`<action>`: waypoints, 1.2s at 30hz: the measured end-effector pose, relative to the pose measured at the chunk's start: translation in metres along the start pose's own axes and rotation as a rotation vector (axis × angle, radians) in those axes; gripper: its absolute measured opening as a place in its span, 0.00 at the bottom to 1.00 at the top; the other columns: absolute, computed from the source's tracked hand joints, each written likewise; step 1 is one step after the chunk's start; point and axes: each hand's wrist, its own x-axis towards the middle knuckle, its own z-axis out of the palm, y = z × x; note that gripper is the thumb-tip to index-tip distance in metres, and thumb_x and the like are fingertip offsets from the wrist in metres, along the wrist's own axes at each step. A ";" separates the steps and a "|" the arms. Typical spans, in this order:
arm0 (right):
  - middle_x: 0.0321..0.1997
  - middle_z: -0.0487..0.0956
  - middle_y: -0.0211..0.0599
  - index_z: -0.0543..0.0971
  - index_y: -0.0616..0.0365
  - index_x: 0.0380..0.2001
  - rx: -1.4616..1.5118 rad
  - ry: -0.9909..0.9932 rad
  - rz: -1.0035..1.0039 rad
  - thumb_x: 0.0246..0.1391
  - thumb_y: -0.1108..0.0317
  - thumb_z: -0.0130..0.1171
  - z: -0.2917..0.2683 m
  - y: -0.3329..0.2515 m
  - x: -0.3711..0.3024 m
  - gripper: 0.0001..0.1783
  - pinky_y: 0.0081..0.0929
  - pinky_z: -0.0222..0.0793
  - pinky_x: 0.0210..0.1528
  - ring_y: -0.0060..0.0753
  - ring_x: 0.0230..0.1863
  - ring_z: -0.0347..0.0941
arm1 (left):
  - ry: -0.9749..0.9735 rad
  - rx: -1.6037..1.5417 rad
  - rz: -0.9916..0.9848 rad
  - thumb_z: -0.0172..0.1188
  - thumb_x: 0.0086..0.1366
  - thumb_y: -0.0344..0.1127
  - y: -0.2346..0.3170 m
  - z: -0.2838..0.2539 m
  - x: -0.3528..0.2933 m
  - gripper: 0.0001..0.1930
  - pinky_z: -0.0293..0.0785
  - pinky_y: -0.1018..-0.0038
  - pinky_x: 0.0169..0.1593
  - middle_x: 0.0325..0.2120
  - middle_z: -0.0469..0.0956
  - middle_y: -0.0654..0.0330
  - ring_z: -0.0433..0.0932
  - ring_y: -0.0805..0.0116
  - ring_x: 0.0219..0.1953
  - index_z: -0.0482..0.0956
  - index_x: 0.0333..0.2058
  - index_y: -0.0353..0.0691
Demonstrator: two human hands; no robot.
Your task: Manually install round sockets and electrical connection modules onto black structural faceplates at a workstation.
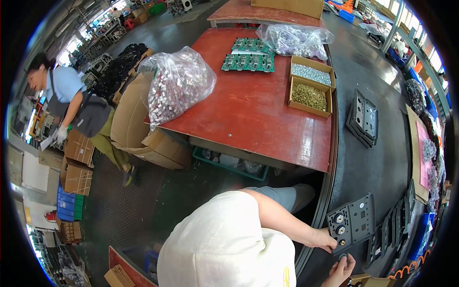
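A dark grey metal panel with punched holes stands tilted at the lower right, three round metal fittings along its left side. My left hand is closed on the panel's lower left edge. Just below that edge, the thumb and fingers of my right hand pinch a small round dark piece. Whether this piece touches the panel I cannot tell. Several similar dark panels stand in a row to the right.
More panels lie stacked farther up the dark bench. On the red table are green circuit boards, two boxes of small metal parts and bagged parts. An open carton stands near my right hand. At left, a person bends forward.
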 end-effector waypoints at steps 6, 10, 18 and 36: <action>0.34 0.77 0.41 0.73 0.60 0.42 -0.698 0.045 -0.370 0.57 0.71 0.55 0.024 0.000 -0.001 0.10 0.24 0.69 0.35 0.30 0.31 0.72 | 0.033 0.162 0.019 0.59 0.50 0.25 -0.008 -0.002 -0.004 0.17 0.76 0.74 0.43 0.37 0.75 0.60 0.76 0.71 0.39 0.74 0.41 0.36; 0.29 0.77 0.50 0.73 0.65 0.37 -0.655 0.101 -0.445 0.55 0.68 0.56 0.046 -0.006 0.002 0.11 0.35 0.68 0.34 0.44 0.30 0.75 | -0.076 0.238 0.079 0.59 0.50 0.27 -0.003 -0.002 -0.009 0.15 0.72 0.77 0.40 0.35 0.76 0.63 0.74 0.75 0.37 0.75 0.40 0.38; 0.28 0.77 0.28 0.78 0.61 0.38 -0.294 0.126 -0.343 0.51 0.73 0.60 0.028 -0.017 0.014 0.10 0.16 0.64 0.32 0.16 0.29 0.69 | 0.010 0.129 -0.089 0.58 0.56 0.27 0.017 -0.008 -0.001 0.12 0.74 0.71 0.49 0.38 0.74 0.61 0.75 0.71 0.41 0.74 0.41 0.37; 0.24 0.78 0.35 0.78 0.52 0.31 -0.815 0.112 -0.664 0.42 0.62 0.61 0.020 0.009 0.016 0.11 0.33 0.74 0.27 0.38 0.28 0.78 | 0.081 0.229 -0.207 0.54 0.62 0.28 0.013 -0.033 0.003 0.12 0.68 0.69 0.57 0.44 0.75 0.54 0.74 0.64 0.49 0.73 0.42 0.29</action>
